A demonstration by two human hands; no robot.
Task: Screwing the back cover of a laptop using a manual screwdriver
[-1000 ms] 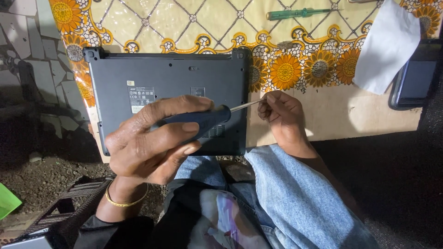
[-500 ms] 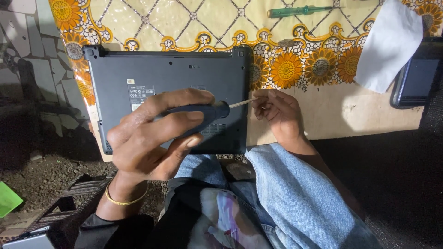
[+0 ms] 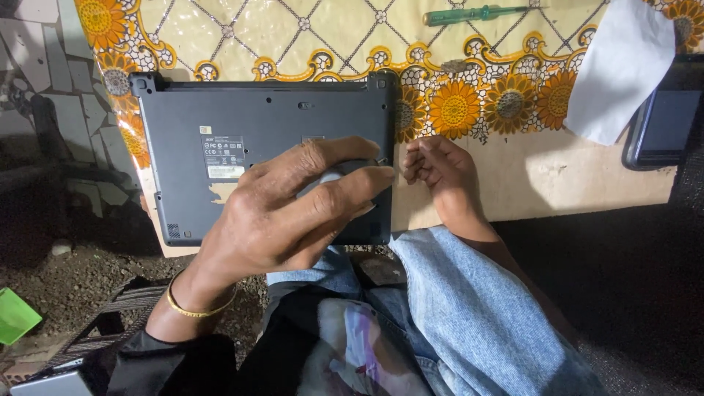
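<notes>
I am counting one dark laptop [image 3: 249,147] lying bottom-up on the flowered cloth [image 3: 469,110], two screwdrivers, one white paper [image 3: 620,70] and one dark tablet-like device [image 3: 664,121] at the right edge. My left hand [image 3: 293,213] is wrapping one screwdriver [image 3: 345,172], fingers curling closed around its dark handle; only a bit of the handle and shaft is showing, lying over the laptop's near right part. Its long axis is running left to right, tip pointing right toward the laptop's right edge. My right hand [image 3: 440,172] is resting just beside that edge, fingers curling tightly together; I cannot tell whether they are pinching anything. The other, green screwdriver [image 3: 477,13] is lying far off, also running left to right.
</notes>
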